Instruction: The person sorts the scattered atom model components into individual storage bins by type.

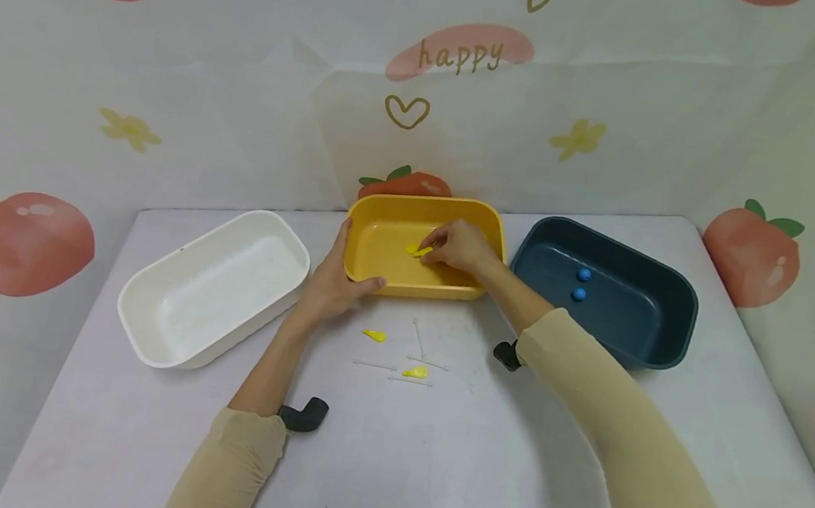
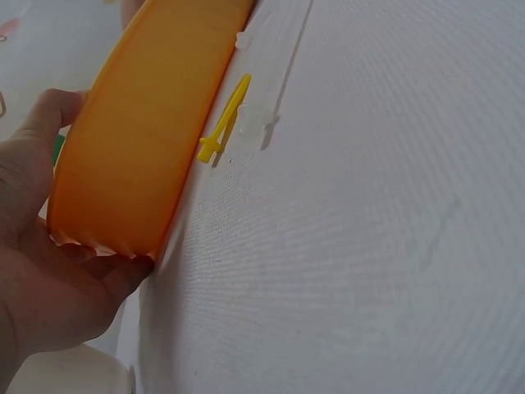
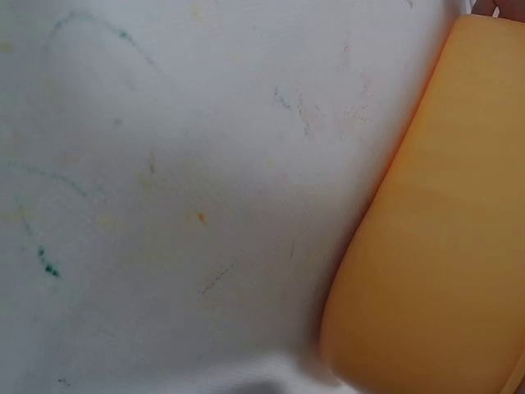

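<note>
A yellow basin (image 1: 448, 292) stands at the back middle of the table. My left hand (image 1: 334, 283) grips its left end, thumb along the front wall; the left wrist view also shows this hand (image 2: 49, 271) curled round the end. My right hand (image 1: 459, 247) reaches inside the basin and pinches a small yellow plastic piece (image 1: 422, 252) near the floor. Another bit of yellow (image 1: 411, 248) lies by its fingertips, partly blending into the basin. The right wrist view shows the basin's outer wall (image 3: 435, 246), with the right fingers hidden.
In front of the basin lie two small yellow pieces (image 1: 374, 335) and several thin white sticks (image 1: 375, 365). A white basin (image 1: 214, 291) stands at the left. At the right, a dark blue basin (image 1: 642, 314) holds two blue balls (image 1: 584, 274).
</note>
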Demonstrator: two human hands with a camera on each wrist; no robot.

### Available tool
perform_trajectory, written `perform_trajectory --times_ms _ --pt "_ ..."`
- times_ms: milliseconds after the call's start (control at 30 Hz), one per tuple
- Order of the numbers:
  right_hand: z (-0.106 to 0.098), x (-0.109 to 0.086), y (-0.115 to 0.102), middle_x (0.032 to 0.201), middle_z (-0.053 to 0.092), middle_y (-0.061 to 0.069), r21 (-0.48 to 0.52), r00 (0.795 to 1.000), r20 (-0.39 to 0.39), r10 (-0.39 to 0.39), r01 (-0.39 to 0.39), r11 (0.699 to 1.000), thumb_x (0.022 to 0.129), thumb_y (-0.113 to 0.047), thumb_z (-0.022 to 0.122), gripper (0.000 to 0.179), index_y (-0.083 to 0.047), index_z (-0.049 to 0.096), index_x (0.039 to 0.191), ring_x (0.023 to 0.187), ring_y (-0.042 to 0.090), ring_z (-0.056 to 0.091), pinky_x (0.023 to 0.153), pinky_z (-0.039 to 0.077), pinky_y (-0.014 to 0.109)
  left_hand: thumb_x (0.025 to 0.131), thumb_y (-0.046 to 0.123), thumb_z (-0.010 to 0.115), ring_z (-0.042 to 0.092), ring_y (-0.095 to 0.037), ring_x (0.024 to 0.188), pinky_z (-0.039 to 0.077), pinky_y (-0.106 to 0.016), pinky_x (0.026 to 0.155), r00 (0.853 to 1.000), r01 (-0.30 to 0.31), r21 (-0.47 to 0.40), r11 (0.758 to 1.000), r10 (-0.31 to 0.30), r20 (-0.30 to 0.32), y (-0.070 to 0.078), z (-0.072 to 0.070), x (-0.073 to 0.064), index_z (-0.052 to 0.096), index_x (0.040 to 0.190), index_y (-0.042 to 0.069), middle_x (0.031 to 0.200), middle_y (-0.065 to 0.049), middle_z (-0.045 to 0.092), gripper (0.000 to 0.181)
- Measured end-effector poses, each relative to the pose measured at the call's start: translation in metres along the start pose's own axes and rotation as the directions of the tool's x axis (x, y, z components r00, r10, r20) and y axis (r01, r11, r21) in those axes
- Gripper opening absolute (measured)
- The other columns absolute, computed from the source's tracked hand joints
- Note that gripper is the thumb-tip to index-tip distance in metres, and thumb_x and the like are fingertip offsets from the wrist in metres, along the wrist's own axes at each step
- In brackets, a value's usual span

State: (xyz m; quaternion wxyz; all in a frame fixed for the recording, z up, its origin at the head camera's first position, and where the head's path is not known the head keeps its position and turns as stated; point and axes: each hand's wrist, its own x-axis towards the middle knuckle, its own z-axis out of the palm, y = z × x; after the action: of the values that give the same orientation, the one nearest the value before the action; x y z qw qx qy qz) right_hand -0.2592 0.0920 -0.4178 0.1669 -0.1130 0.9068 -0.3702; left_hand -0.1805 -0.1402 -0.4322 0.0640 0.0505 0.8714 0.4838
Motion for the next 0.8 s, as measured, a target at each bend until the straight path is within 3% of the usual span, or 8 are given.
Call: perform_trajectory --times_ms 167,433,800 --pt "0.0021 0.0011 0.0005 0.087 0.068 0.007 -0.032 1.0 -0.012 0.0 0.0 0.999 0.085 -0.018 0.08 0.024 -0.005 0.076 0.105 0.079 0.021 0.054 0.069 0.04 0.025 0.082 0.026 0.08 0.043 -0.028 0.13 0.031 -0.046 0.114 1.0 -0.005 0.002 1.0 0.005 -0.003 -0.0011 0.0004 0.0003 0.001 0.161 0.027 0.157 -0.007 0.034 0.111" --pt "0.0032 0.0008 0.0017 0.075 0.06 0.006 -0.025 1.0 -0.016 0.006 -0.007 1.0 0.085 -0.02 0.081 0.025 -0.005 0.072 0.103 0.07 0.02 0.052 0.063 0.038 0.024 0.083 0.024 0.08 0.043 -0.028 0.131 0.03 -0.046 0.115 1.0 0.002 -0.001 1.0 -0.002 0.005 -0.0027 0.0001 -0.0002 0.0 0.161 0.027 0.158 -0.008 0.033 0.112" --pt "0.0026 0.0022 0.0004 0.084 0.065 0.007 -0.102 1.0 -0.01 -0.016 0.015 0.995 0.085 -0.023 0.08 0.025 -0.005 0.073 0.101 0.077 0.021 0.053 0.067 0.039 0.025 0.084 0.029 0.078 0.042 -0.03 0.132 0.029 -0.047 0.115 1.0 0.031 0.022 0.999 -0.031 0.006 -0.0006 -0.0001 -0.0011 -0.003 0.16 0.03 0.16 -0.008 0.03 0.111"
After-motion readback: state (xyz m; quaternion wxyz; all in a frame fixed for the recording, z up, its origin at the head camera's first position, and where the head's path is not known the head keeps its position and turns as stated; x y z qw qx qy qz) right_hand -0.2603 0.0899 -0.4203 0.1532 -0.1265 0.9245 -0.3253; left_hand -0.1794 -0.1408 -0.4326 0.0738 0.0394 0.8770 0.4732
